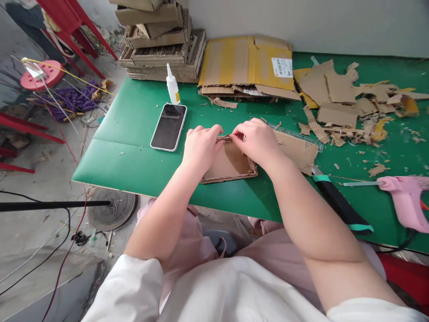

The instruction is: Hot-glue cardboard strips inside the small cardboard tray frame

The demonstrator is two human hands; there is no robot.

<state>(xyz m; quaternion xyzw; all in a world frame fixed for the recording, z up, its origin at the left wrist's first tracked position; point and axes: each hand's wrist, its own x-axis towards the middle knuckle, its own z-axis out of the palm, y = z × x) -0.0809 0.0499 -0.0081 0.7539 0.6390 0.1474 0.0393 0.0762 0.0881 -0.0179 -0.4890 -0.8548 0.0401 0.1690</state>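
A shallow cardboard tray (225, 166) with low raised edges lies on the green table in front of me. At its far edge, my left hand (203, 145) pinches a thin cardboard strip (225, 138) between thumb and fingers. My right hand (256, 138) grips the same strip from the other side, its fingertips close to the left ones. Whether the strip is stuck to the tray or only rests on its edge, I cannot tell. A flat cardboard piece (295, 150) and a clear ruler (296, 133) lie just beyond my right hand.
A phone (168, 127) and a white glue bottle (172, 87) are at the left. Behind stand stacked cardboard trays (161, 53) and a folded carton (248, 62). Cardboard scraps (338, 89), a utility knife (338, 201) and a pink glue gun (404, 197) lie right.
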